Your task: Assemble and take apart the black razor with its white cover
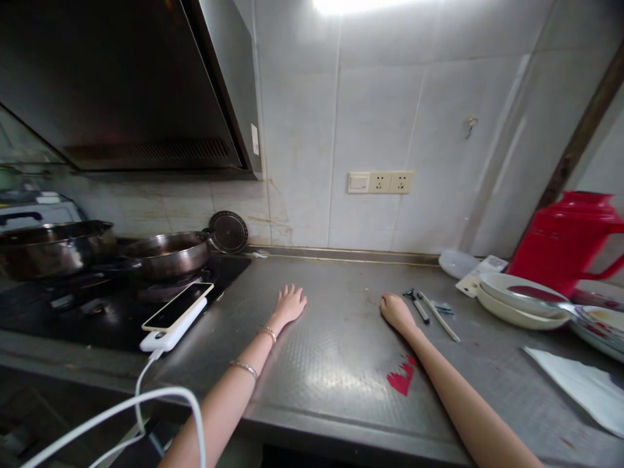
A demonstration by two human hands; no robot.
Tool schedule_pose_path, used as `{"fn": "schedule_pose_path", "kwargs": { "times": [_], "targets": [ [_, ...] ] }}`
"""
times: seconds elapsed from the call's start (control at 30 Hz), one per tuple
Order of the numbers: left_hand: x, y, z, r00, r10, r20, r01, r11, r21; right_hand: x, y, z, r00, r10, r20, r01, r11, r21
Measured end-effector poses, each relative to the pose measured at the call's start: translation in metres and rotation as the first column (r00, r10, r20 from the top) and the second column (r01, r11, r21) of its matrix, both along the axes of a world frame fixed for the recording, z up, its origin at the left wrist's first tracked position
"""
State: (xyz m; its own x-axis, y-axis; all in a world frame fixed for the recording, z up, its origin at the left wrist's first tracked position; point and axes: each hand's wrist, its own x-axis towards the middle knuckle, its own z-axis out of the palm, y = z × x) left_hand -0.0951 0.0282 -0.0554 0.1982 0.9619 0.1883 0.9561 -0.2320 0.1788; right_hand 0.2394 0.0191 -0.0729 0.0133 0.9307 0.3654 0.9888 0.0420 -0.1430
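My left hand lies palm down on the steel counter, its fingers stretched out and slightly apart, holding nothing. Farther right, my right hand rests on the same surface with the fingers curled in; nothing shows in it. Just beside that hand are a dark green razor and a thin white stick. A small teal object, too small to name, sits by the stick. Closer to the front edge, left of my right forearm, is a jagged red patch.
At left, a pan and a larger pot stand on the black stove, under a range hood. A phone lies on a white power bank with a cable. Rightward are stacked bowls, a red jug and white paper.
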Motion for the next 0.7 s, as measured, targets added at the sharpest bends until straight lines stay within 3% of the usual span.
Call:
{"fn": "schedule_pose_path", "kwargs": {
  "times": [0.7],
  "targets": [
    [-0.0032, 0.0050, 0.0016, 1.000, -0.004, -0.018, 0.004, 1.000, 0.014, -0.0048, -0.0006, 0.0017, 1.000, -0.014, -0.019, 0.014, 1.000, 0.004]
  ]
}}
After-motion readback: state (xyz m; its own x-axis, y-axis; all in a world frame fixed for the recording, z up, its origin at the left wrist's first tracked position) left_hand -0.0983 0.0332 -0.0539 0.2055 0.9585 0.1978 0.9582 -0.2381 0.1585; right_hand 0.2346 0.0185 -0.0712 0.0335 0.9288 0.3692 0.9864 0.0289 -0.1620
